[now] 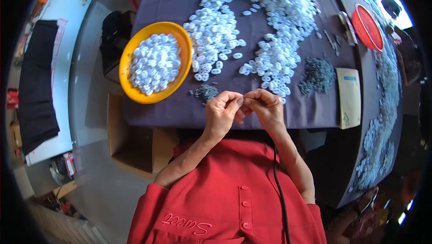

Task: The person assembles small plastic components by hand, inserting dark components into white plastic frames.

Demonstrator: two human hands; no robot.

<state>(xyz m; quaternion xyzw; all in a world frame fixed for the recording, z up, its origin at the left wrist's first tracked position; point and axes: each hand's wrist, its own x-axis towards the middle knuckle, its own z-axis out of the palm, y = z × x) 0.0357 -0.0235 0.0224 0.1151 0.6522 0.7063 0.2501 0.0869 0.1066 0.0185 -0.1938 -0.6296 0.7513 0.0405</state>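
My left hand (222,111) and my right hand (265,109) meet at the table's near edge, thumbs and fingertips pinched together. Whatever lies between the fingertips is too small and hidden to make out. Just left of my left hand is a small heap of dark grey pieces (206,92). Beyond my hands, small white oval plastic parts (279,55) with slots spread in a big curved pile. A larger heap of grey pieces (317,75) lies to the right of my right hand.
A yellow bowl (185,70) full of white parts stands on the table's left. A cream pad (348,97) lies near the right corner, with a red basket (367,28) farther back. An open cardboard box (164,149) sits below the table. Other people are partly visible at the edges.
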